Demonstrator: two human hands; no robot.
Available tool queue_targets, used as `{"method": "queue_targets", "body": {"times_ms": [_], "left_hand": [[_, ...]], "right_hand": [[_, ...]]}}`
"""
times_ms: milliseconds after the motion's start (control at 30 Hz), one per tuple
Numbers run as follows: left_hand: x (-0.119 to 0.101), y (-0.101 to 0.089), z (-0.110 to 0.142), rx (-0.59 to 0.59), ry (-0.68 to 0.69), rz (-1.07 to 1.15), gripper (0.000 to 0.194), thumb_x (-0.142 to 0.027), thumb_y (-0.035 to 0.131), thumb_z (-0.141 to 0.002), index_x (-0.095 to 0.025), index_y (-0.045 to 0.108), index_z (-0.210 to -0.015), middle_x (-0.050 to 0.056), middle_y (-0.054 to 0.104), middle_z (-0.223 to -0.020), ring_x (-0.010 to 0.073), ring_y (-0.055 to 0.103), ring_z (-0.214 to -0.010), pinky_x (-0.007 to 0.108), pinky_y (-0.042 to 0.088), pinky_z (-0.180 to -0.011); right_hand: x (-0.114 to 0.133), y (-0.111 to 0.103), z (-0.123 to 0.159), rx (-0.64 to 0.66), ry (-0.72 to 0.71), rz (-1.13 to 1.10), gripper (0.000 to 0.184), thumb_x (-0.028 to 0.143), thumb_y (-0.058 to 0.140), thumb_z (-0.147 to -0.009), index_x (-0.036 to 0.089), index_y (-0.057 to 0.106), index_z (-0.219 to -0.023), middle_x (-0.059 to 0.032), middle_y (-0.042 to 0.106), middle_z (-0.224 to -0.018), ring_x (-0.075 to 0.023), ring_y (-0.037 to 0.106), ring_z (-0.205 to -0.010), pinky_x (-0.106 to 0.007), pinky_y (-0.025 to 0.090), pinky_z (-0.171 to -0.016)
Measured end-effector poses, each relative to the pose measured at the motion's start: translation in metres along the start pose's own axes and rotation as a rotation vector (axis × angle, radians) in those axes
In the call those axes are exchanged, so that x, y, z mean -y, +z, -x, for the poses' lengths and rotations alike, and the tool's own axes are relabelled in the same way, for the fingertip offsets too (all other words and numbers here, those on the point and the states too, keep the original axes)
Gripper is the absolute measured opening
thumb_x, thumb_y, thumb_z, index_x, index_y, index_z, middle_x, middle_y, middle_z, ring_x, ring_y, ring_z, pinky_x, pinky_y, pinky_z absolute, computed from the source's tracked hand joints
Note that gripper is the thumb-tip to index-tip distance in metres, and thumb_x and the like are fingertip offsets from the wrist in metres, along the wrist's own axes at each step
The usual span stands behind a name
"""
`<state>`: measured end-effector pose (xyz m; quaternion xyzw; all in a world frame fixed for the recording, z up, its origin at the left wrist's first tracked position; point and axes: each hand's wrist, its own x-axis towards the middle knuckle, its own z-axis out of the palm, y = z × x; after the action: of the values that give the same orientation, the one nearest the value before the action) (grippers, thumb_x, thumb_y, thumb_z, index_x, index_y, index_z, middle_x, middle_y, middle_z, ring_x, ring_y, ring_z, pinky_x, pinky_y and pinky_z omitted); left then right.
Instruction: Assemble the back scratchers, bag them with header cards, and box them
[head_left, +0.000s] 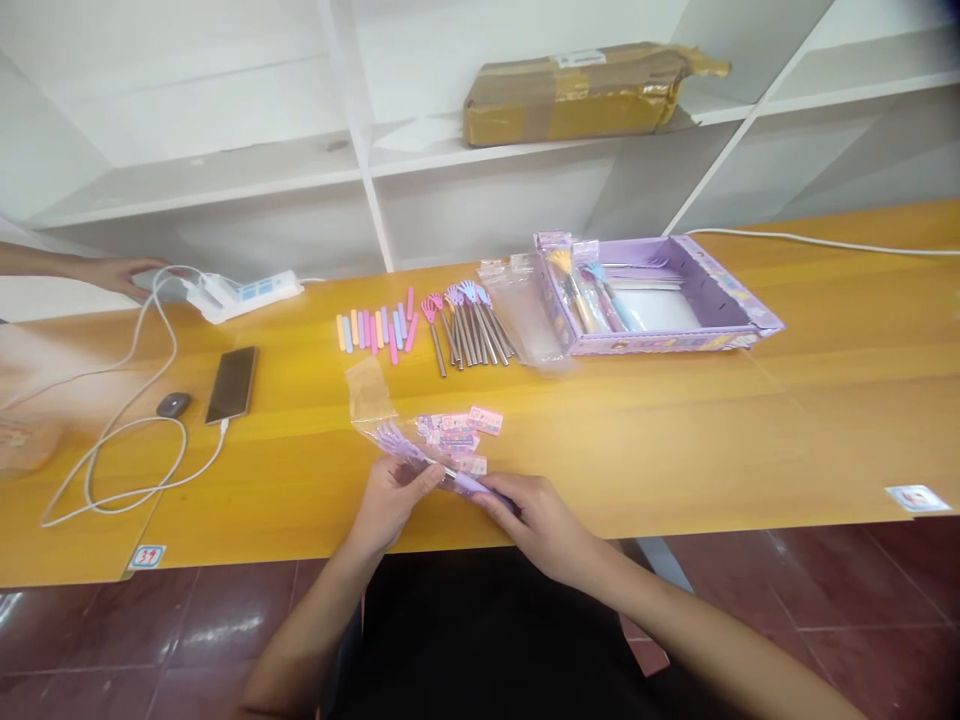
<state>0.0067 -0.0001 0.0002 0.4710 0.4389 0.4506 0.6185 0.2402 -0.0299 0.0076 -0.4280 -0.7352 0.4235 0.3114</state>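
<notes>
A purple back scratcher (469,483) with a hand-shaped head lies between my two hands, partly inside a clear plastic bag (370,390). My left hand (391,503) is closed on the bag and scratcher below the head, thumb on top. Fingers of my right hand (536,520) are wrapped round the handle end. Just beyond them lies a loose pile of pink printed cards (450,432). Farther back are several coloured handle sleeves (375,328) in a row and a bunch of metal-rod scratchers (471,325). Flat clear bags (525,315) lie beside these.
A purple display box (720,290) holds bagged scratchers. At left are a phone (231,385) on a white cable, a dark oval object (174,404) and a power strip (251,295), with another person's hand (124,275) nearby. A taped carton (570,95) sits on the shelf.
</notes>
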Motion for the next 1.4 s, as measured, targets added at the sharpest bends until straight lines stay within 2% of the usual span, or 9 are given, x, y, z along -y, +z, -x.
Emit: {"method": "queue_targets", "body": {"times_ms": [233, 367, 500, 667, 867, 1100, 1200, 1300, 1400], "left_hand": [[-0.009, 0.005, 0.002, 0.122, 0.027, -0.135, 0.034, -0.052, 0.084, -0.092, -0.019, 0.088, -0.1, 0.011, 0.085, -0.094, 0.0258, 0.08, -0.089, 0.036, 0.064, -0.084], [-0.002, 0.002, 0.002, -0.028, 0.069, -0.034, 0.031, -0.048, 0.089, -0.089, -0.018, 0.085, -0.096, 0.007, 0.082, -0.091, 0.0199, 0.076, -0.082, 0.03, 0.062, -0.079], [0.003, 0.001, -0.001, -0.215, 0.105, 0.175, 0.036, -0.046, 0.097, -0.08, -0.018, 0.081, -0.095, 0.002, 0.078, -0.084, 0.0127, 0.069, -0.07, 0.023, 0.058, -0.065], [-0.002, 0.001, -0.004, -0.336, 0.099, 0.3, 0.042, -0.044, 0.104, -0.071, -0.018, 0.079, -0.093, 0.001, 0.077, -0.087, 0.0102, 0.067, -0.069, 0.02, 0.055, -0.061], [-0.001, -0.001, -0.002, -0.137, 0.041, 0.255, 0.037, -0.046, 0.097, -0.08, -0.017, 0.079, -0.092, 0.002, 0.076, -0.081, 0.0116, 0.067, -0.066, 0.023, 0.056, -0.061], [-0.002, 0.004, 0.002, 0.145, -0.032, 0.05, 0.041, -0.053, 0.09, -0.087, -0.015, 0.077, -0.094, 0.004, 0.074, -0.079, 0.0154, 0.067, -0.068, 0.028, 0.056, -0.068], [-0.005, 0.005, 0.004, 0.263, -0.058, -0.073, 0.034, -0.049, 0.087, -0.092, -0.016, 0.078, -0.1, 0.004, 0.076, -0.086, 0.0164, 0.069, -0.075, 0.029, 0.057, -0.076], [-0.007, 0.007, 0.004, 0.278, -0.04, -0.132, 0.033, -0.049, 0.084, -0.093, -0.017, 0.078, -0.099, 0.005, 0.076, -0.088, 0.0185, 0.071, -0.083, 0.031, 0.058, -0.083], [-0.007, 0.008, 0.003, 0.278, -0.035, -0.137, 0.035, -0.051, 0.083, -0.093, -0.017, 0.077, -0.097, 0.004, 0.075, -0.087, 0.0186, 0.07, -0.083, 0.031, 0.057, -0.084]], "right_hand": [[0.0, 0.006, -0.001, 0.015, 0.014, -0.08, 0.038, 0.048, 0.051, -0.115, 0.02, 0.076, -0.11, -0.0021, 0.075, -0.086, -0.016, 0.065, -0.072, -0.028, 0.049, -0.07], [0.0, 0.002, 0.003, 0.073, 0.042, -0.093, 0.03, 0.044, 0.052, -0.115, 0.023, 0.07, -0.127, -0.0034, 0.075, -0.1, -0.017, 0.065, -0.081, -0.029, 0.051, -0.075], [-0.001, -0.008, 0.009, 0.1, 0.02, -0.105, 0.027, 0.037, 0.052, -0.114, 0.024, 0.061, -0.137, -0.0018, 0.069, -0.094, -0.0164, 0.06, -0.077, -0.029, 0.052, -0.073], [-0.008, -0.018, 0.013, 0.107, -0.074, -0.218, 0.026, 0.034, 0.055, -0.114, 0.028, 0.055, -0.14, -0.0046, 0.074, -0.112, -0.0173, 0.07, -0.095, -0.031, 0.059, -0.086], [-0.019, -0.016, 0.013, 0.055, -0.148, -0.23, 0.022, 0.039, 0.079, -0.102, 0.026, 0.071, -0.118, -0.0017, 0.077, -0.103, -0.0139, 0.072, -0.084, -0.026, 0.06, -0.077], [-0.02, -0.001, 0.006, -0.147, -0.355, -0.103, 0.022, 0.033, 0.089, -0.093, 0.023, 0.072, -0.103, 0.0009, 0.072, -0.085, -0.0115, 0.064, -0.068, -0.024, 0.053, -0.063], [-0.017, 0.003, 0.004, -0.187, -0.432, -0.047, 0.015, 0.022, 0.082, -0.098, 0.022, 0.072, -0.109, -0.0024, 0.075, -0.095, -0.0141, 0.072, -0.081, -0.026, 0.06, -0.071], [-0.017, 0.004, 0.005, -0.186, -0.514, 0.079, 0.024, 0.009, 0.071, -0.104, 0.021, 0.071, -0.124, -0.0084, 0.079, -0.115, -0.0183, 0.077, -0.105, -0.031, 0.065, -0.09], [-0.018, 0.004, 0.005, -0.228, -0.567, 0.212, 0.031, 0.006, 0.07, -0.103, 0.02, 0.069, -0.13, -0.0095, 0.079, -0.118, -0.0202, 0.077, -0.106, -0.034, 0.065, -0.091]]}}
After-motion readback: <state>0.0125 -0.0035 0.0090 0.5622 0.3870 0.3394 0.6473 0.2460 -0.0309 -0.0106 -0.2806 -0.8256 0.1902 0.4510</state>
